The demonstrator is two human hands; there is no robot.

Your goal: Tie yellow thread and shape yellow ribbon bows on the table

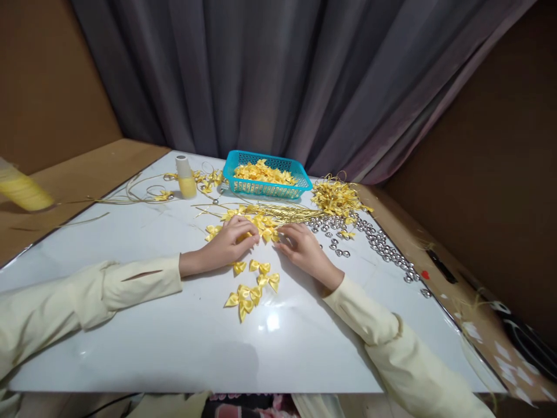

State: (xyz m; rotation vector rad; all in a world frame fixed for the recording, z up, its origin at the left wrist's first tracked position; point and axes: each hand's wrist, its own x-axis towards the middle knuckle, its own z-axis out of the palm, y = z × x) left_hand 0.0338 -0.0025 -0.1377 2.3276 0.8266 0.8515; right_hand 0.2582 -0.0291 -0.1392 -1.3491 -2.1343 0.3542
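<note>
Yellow ribbon bows (261,223) lie in a pile at the middle of the white table. My left hand (237,239) rests at the pile's left and near side, its fingers curled together; what they hold, if anything, is hidden. My right hand (300,247) is at the pile's right edge, thumb and forefinger a little apart beside a bow, with nothing clearly between them. Nearer to me, a loose group of bows (244,299) lies on the bare tabletop. Behind my right hand is a bundle of gold ties (296,213).
A teal basket (268,188) of bows stands at the back. Silver rings (387,251) spread to the right, near a heap of tied bows (334,196). A thread spool (186,179) stands at back left; another spool (25,190) is farther left. Scissors (524,339) lie right.
</note>
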